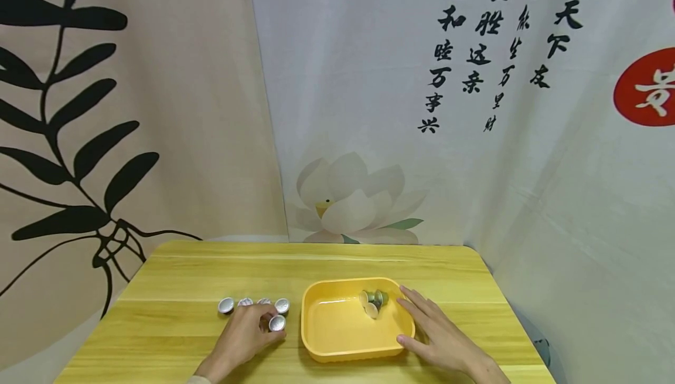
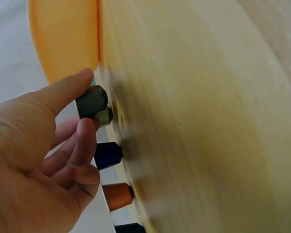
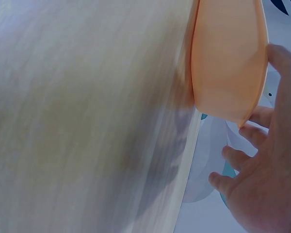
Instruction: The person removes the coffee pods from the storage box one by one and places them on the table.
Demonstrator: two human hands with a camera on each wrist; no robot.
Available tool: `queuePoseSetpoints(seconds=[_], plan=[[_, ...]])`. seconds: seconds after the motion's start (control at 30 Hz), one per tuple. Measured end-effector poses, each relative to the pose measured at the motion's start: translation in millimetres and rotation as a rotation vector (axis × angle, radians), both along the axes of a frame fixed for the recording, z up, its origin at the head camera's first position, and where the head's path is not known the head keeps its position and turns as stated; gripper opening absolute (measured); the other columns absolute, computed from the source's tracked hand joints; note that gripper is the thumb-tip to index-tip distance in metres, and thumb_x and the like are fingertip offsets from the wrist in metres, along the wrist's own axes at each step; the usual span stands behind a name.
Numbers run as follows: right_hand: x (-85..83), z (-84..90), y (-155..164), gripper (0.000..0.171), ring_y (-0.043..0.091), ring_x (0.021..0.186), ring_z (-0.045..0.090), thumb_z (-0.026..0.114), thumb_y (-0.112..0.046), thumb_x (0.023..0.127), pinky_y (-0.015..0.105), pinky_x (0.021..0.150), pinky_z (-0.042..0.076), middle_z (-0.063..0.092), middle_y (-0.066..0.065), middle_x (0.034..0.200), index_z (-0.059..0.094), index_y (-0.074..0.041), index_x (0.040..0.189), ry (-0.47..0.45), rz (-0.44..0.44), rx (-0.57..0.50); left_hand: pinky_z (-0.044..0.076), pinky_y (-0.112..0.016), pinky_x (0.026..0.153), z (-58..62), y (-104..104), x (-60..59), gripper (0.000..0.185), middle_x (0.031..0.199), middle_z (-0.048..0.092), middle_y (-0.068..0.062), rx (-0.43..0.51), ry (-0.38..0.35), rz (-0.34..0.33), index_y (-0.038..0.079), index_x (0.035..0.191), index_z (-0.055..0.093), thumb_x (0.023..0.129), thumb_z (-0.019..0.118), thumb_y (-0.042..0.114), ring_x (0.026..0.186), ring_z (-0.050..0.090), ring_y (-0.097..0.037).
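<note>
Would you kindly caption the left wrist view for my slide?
Left hand pinching a dark green pod near a blue pod, orange pod and tray.

1. The left hand (image 1: 241, 333) reaches in from the lower edge of the head view, back of the hand upward, with the left wrist (image 1: 212, 365) slanting up toward the right.
2. Its left thumb (image 2: 68, 93) extends nearly straight, opposed by 1 bent finger (image 2: 86, 141) in a pinch; the others curl too.
3. The right hand (image 1: 445, 340) angles in from the lower right, back upward, well apart from the left.
4. Its 4 fingers (image 3: 236, 158) are spread and slightly bent, with the right thumb (image 3: 282, 59) held away from them.
</note>
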State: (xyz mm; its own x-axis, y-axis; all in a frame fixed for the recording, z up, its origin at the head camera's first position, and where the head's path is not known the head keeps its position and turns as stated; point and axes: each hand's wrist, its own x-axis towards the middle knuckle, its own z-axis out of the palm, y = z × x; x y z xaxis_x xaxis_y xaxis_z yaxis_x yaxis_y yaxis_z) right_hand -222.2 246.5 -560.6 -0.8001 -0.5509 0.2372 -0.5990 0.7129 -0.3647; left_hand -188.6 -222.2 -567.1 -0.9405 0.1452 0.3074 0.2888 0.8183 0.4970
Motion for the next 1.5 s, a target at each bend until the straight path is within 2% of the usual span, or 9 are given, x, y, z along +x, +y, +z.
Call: queuePoseSetpoints(seconds=[0.23,0.5,0.73,0.9,1.07,1.17,1.27,1.4,1.5], plan=[[-0.6,-1.1,-0.2,0.073,0.043,0.165,0.045,0.069,-0.056,0.11,0.075,0.126,0.043,0.036,0.003,0.186,0.052,-0.017,0.169,0.014,0.006,0.003,0.044,-0.017,0.065,-2.5,0.0,-0.8,0.031,0.077,0.069,0.014,-0.003,-0.003,-0.001,0.021,0.093,0.082,0.075,0.107,0.027,0.069,0.048,0.006],[0.1,0.2,-0.5,0.072,0.042,0.165,0.046,0.069,-0.056,0.11,0.074,0.126,0.044,0.033,-0.003,0.187,0.053,-0.017,0.169,0.023,0.003,0.003,0.043,-0.018,0.064,-3.3,1.3,-0.1,0.034,0.077,0.069,0.013,-0.002,0.03,-0.002,0.018,0.093,0.082,0.073,0.107,0.026,0.069,0.047,0.006],[-0.7,1.5,0.0,0.072,0.043,0.165,0.045,0.069,-0.055,0.111,0.076,0.125,0.043,0.033,-0.002,0.187,0.052,-0.018,0.17,0.017,0.011,-0.008,0.043,-0.018,0.065,-2.0,0.1,-0.7,0.034,0.079,0.068,0.013,-0.002,-0.015,0.005,0.019,0.095,0.082,0.074,0.107,0.028,0.071,0.047,0.004],[-0.9,1.1,0.5,0.072,0.043,0.165,0.045,0.068,-0.055,0.111,0.076,0.126,0.043,0.032,-0.002,0.187,0.051,-0.018,0.17,0.018,0.014,-0.008,0.048,-0.02,0.07,-0.2,-0.5,2.1,0.038,0.082,0.07,0.016,-0.02,-0.045,0.04,0.022,0.097,0.082,0.072,0.108,0.034,0.078,0.054,-0.001],[0.0,0.4,0.3,0.071,0.043,0.165,0.046,0.069,-0.054,0.111,0.075,0.125,0.043,0.036,0.004,0.186,0.05,-0.022,0.171,0.017,0.016,-0.007,0.053,-0.023,0.074,5.3,-1.8,8.1,0.041,0.087,0.074,0.017,-0.019,-0.079,0.071,0.026,0.1,0.083,0.072,0.108,0.042,0.087,0.065,-0.007],[0.4,0.3,0.1,0.07,0.043,0.165,0.046,0.069,-0.054,0.111,0.075,0.125,0.043,0.037,0.008,0.185,0.05,-0.023,0.171,0.016,0.017,-0.01,0.056,-0.024,0.071,10.3,-4.2,12.8,0.042,0.09,0.077,0.014,-0.016,-0.08,0.085,0.025,0.101,0.083,0.073,0.107,0.046,0.086,0.069,-0.008],[0.5,0.6,-0.2,0.07,0.043,0.165,0.045,0.069,-0.054,0.111,0.075,0.126,0.043,0.036,0.005,0.186,0.05,-0.024,0.171,0.014,0.013,-0.008,0.059,-0.024,0.07,16.1,-7.4,17.4,0.046,0.092,0.081,0.01,-0.012,-0.077,0.108,0.021,0.105,0.085,0.074,0.106,0.049,0.083,0.072,-0.007],[0.4,1.2,-0.3,0.07,0.042,0.165,0.045,0.069,-0.054,0.111,0.074,0.127,0.043,0.033,-0.002,0.187,0.05,-0.024,0.171,0.009,0.008,-0.008,0.056,-0.021,0.068,23.8,-11.5,20.4,0.052,0.093,0.083,0.007,0.007,-0.08,0.132,0.016,0.112,0.086,0.078,0.103,0.051,0.076,0.067,-0.002],[0.3,1.3,-0.1,0.071,0.042,0.165,0.045,0.069,-0.055,0.111,0.074,0.127,0.042,0.032,-0.004,0.187,0.05,-0.023,0.171,0.01,0.007,-0.009,0.051,-0.019,0.065,30.2,-13.3,20.9,0.049,0.096,0.083,0.006,0.023,-0.081,0.133,0.015,0.115,0.086,0.082,0.101,0.049,0.073,0.061,0.001]])
